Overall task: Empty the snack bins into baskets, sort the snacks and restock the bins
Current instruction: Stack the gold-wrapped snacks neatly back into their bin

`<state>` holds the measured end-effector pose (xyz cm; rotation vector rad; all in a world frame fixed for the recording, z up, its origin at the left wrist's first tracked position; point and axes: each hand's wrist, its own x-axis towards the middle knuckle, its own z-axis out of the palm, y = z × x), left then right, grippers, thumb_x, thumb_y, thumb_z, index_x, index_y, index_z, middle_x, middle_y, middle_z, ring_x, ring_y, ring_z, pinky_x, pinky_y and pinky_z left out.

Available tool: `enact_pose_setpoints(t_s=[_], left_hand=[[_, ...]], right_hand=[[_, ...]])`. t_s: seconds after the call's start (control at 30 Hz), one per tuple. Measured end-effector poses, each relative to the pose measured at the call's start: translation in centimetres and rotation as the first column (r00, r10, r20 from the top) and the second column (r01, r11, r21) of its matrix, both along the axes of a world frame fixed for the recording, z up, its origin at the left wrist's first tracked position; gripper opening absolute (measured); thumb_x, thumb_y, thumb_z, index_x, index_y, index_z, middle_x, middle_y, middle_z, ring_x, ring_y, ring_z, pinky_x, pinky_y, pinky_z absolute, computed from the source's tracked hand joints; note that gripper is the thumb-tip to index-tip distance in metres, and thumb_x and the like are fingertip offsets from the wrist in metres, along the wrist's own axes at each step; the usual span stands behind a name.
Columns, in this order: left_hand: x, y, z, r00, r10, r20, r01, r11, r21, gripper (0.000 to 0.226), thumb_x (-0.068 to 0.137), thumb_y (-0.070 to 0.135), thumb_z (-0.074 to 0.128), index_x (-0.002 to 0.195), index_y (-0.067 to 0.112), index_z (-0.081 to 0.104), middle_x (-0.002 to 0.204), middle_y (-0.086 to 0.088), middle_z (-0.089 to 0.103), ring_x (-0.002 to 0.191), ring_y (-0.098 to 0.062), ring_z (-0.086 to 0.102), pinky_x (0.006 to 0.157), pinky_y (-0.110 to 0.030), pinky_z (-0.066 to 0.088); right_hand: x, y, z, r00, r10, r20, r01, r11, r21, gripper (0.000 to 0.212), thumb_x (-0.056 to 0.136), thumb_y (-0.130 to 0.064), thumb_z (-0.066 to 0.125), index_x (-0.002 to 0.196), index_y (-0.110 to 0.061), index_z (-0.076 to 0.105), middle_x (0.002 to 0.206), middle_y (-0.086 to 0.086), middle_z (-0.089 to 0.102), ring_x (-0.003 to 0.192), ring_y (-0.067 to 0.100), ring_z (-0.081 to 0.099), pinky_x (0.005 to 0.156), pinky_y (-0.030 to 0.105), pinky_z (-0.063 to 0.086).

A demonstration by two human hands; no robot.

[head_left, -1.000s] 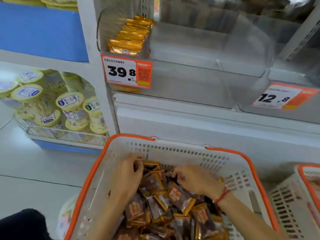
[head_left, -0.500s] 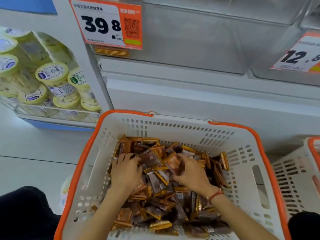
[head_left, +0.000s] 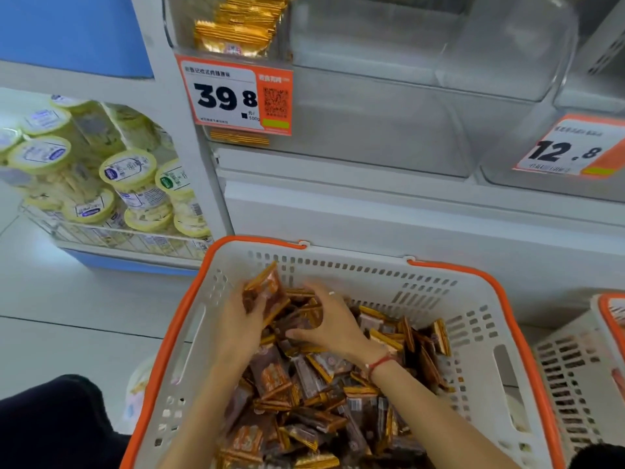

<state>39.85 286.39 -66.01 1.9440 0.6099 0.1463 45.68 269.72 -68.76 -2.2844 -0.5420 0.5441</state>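
A white basket with an orange rim [head_left: 358, 262] sits in front of me, heaped with brown and gold snack packets [head_left: 324, 394]. My left hand [head_left: 238, 328] grips a stack of these packets [head_left: 265, 292], held upright near the basket's far left corner. Beside it my right hand [head_left: 329, 321], a red string round its wrist, curls its fingers over packets in the pile. Above, a clear bin [head_left: 389, 106] with a 39.8 price tag [head_left: 236, 96] holds a row of gold packets [head_left: 236, 25] at its left end.
A second clear bin with a 12.8 tag [head_left: 571, 147] is at the right. Another white basket [head_left: 581, 367] stands to the right. Yellow-lidded tubs [head_left: 128, 177] fill a wire shelf at the left. My dark knee [head_left: 57, 421] is at the lower left.
The view tilted down, then back up a little. My left hand has lifted a stack of packets upright out of the pile, and my right hand has shifted left toward it.
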Motion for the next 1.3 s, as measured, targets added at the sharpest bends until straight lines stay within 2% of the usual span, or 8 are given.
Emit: enact_pose_setpoints(t_s=[0.1,0.2,0.33,0.53,0.67,0.93,1.07,1.3], left_hand=[[-0.1,1.0,1.5,0.995,0.098,-0.021,-0.098,0.995,0.021,0.031,0.098,0.032,0.052,0.128,0.021,0.056,0.116,0.007,0.061,0.108,-0.015,0.058,0.089,-0.033,0.043],[0.4,1.0,2.3,0.987,0.148,-0.065,-0.157,0.976,-0.151,0.022,0.096,0.028,0.055,0.112,0.017,0.066,0.103,0.0,0.07,0.099,-0.019,0.064,0.073,-0.028,0.045],[0.9,0.7,2.5,0.966,0.214,-0.147,-0.256,0.873,-0.415,0.024,0.099,0.028,0.052,0.093,0.012,0.069,0.083,-0.001,0.071,0.08,-0.018,0.067,0.067,-0.028,0.047],[-0.2,0.1,1.1,0.969,0.067,-0.236,-0.218,0.674,-0.706,0.033,0.102,0.03,0.046,0.128,0.013,0.056,0.116,-0.01,0.067,0.11,-0.029,0.062,0.095,-0.048,0.05],[-0.2,-1.3,0.8,0.961,-0.051,-0.271,-0.198,0.554,-0.808,0.033,0.103,0.028,0.043,0.124,0.009,0.06,0.111,-0.015,0.071,0.094,-0.024,0.07,0.079,-0.037,0.057],[1.2,-5.0,2.9,0.928,-0.277,-0.248,0.042,0.742,-0.669,0.052,0.103,0.029,0.043,0.153,0.022,0.027,0.157,-0.003,0.03,0.144,-0.026,0.028,0.115,-0.046,0.025],[0.8,-6.1,2.7,0.856,-0.421,-0.3,0.138,0.745,-0.652,0.054,0.101,0.043,0.044,0.15,0.021,0.035,0.157,-0.002,0.03,0.143,-0.024,0.03,0.112,-0.047,0.033],[-0.5,-5.5,2.8,0.864,-0.461,-0.203,0.06,0.495,-0.867,0.038,0.101,0.035,0.043,0.129,0.015,0.059,0.118,-0.012,0.068,0.099,-0.025,0.067,0.081,-0.033,0.055]], right_hand=[[0.2,-0.3,-3.1,0.935,0.32,0.155,-0.21,0.848,-0.486,0.076,0.087,-0.033,0.068,0.149,-0.019,0.027,0.154,0.006,0.029,0.142,0.028,0.023,0.115,0.044,0.025],[-0.4,-0.9,-4.4,0.913,0.302,0.273,-0.081,0.791,-0.607,0.068,0.091,-0.03,0.064,0.147,-0.014,0.03,0.146,0.008,0.041,0.136,0.027,0.034,0.109,0.039,0.032],[-1.2,-4.1,-4.5,0.983,0.058,0.176,0.039,0.864,-0.503,0.059,0.081,-0.046,0.072,0.129,-0.018,0.052,0.123,0.002,0.06,0.115,0.021,0.056,0.086,0.033,0.05],[-1.9,-8.9,-1.4,0.87,-0.477,-0.126,0.481,0.877,0.006,0.037,0.08,-0.016,0.078,0.106,-0.02,0.052,0.104,-0.005,0.058,0.101,0.019,0.06,0.08,0.031,0.053],[-1.5,-8.4,4.3,0.898,-0.385,-0.212,0.415,0.901,0.123,0.051,0.087,-0.013,0.071,0.124,-0.035,0.043,0.104,-0.011,0.057,0.08,-0.005,0.064,0.072,0.023,0.057],[-2.2,-5.4,10.4,0.958,-0.255,-0.133,0.253,0.967,-0.034,0.048,0.083,-0.03,0.071,0.121,-0.031,0.042,0.09,-0.004,0.068,0.065,0.01,0.066,0.054,0.015,0.048],[-1.7,-5.5,11.0,0.805,-0.256,-0.535,0.374,0.92,0.121,0.069,0.075,-0.035,0.081,0.13,-0.024,0.04,0.11,0.001,0.065,0.084,0.012,0.072,0.071,0.024,0.059],[-1.1,-6.7,10.0,0.993,-0.081,-0.083,0.071,0.99,-0.123,0.058,0.079,-0.037,0.077,0.131,-0.036,0.051,0.119,-0.014,0.048,0.107,0.005,0.05,0.088,0.023,0.04]])
